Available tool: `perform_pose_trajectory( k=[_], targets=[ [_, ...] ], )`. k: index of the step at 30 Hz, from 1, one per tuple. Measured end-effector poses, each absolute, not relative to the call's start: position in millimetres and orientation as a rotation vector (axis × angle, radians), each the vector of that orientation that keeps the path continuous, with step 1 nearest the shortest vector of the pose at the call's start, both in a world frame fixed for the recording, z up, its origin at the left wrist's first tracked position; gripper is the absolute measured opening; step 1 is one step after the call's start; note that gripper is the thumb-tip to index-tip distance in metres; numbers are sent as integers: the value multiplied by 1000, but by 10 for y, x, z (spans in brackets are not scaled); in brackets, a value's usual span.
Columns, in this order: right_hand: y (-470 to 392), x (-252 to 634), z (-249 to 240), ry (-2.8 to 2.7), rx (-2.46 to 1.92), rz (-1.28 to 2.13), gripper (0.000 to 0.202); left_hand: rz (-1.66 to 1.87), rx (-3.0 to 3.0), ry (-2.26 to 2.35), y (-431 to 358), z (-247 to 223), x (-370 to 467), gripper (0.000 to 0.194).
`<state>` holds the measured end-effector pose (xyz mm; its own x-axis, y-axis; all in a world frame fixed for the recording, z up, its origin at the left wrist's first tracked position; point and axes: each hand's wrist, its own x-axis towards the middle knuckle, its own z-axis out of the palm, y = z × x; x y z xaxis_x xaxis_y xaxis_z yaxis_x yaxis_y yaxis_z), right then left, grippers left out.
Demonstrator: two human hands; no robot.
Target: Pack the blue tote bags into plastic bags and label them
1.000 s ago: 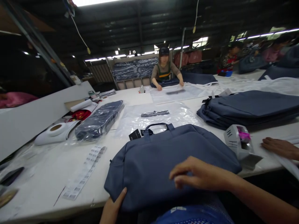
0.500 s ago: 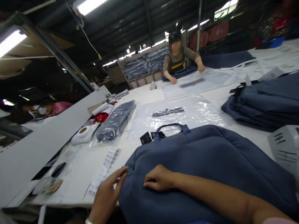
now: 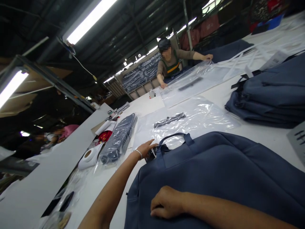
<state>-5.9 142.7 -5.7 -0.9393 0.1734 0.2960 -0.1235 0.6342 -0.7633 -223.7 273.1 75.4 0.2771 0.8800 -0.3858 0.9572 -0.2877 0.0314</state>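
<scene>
A large navy bag (image 3: 214, 171) lies flat on the white table, its looped handle toward the far side. My left hand (image 3: 145, 149), with a bracelet at the wrist, reaches to the black tags (image 3: 150, 155) beside the handle; its fingers are stretched out and partly over the tags. Resting on the bag's front is my right hand (image 3: 166, 202), its fingers curled together; whether anything is under them is hidden. Just beyond the handle, a clear plastic bag (image 3: 195, 111) lies spread out with a dark printed strip.
Left of the bag are a plastic-wrapped navy bundle (image 3: 119, 136) and a white roll (image 3: 88, 156). Folded navy bags (image 3: 269, 95) are piled at the right. Across the table a person (image 3: 170, 60) handles clear plastic. A white partition (image 3: 64, 162) runs along the left.
My left hand has moved forward from the bag's left edge to the tags by the handle. My right hand stays on the bag. The person opposite has lifted the plastic's edge.
</scene>
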Motion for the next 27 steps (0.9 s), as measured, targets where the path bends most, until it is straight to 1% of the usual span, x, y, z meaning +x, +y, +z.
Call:
perform_pose_trajectory(
  k=[2,3,5,9,15,18,22,26,27],
  targets=[
    [1433,-71,-69,-2508,-39,1217,17,-465,2284,1655,2749,759,-2232,99],
    [1436,-77,-74,-2502,-37,1220,17,-470,2284,1652,2748,763,-2228,97],
    [1443,-86,-81,-2492,-30,1229,17,-460,2293,1666,2735,776,-2219,84],
    [1461,-87,-88,-2490,-38,1236,18,-400,2319,1767,2678,872,-2181,49],
    [1457,-68,-70,-2407,0,1327,17,-273,2409,1984,2399,1216,-2001,23],
    [1516,-44,-1,-2293,-60,1337,20,-235,2500,1969,2197,1338,-1844,9],
    [1875,50,143,-1936,-452,1226,30,-182,2512,1875,1970,1366,-1687,14],
    [2400,162,195,-1660,-756,1195,29,-196,2408,1893,1822,1337,-1638,12],
    [2506,172,183,-1636,-790,1218,33,-200,2400,1885,1798,1331,-1633,11]
  ],
)
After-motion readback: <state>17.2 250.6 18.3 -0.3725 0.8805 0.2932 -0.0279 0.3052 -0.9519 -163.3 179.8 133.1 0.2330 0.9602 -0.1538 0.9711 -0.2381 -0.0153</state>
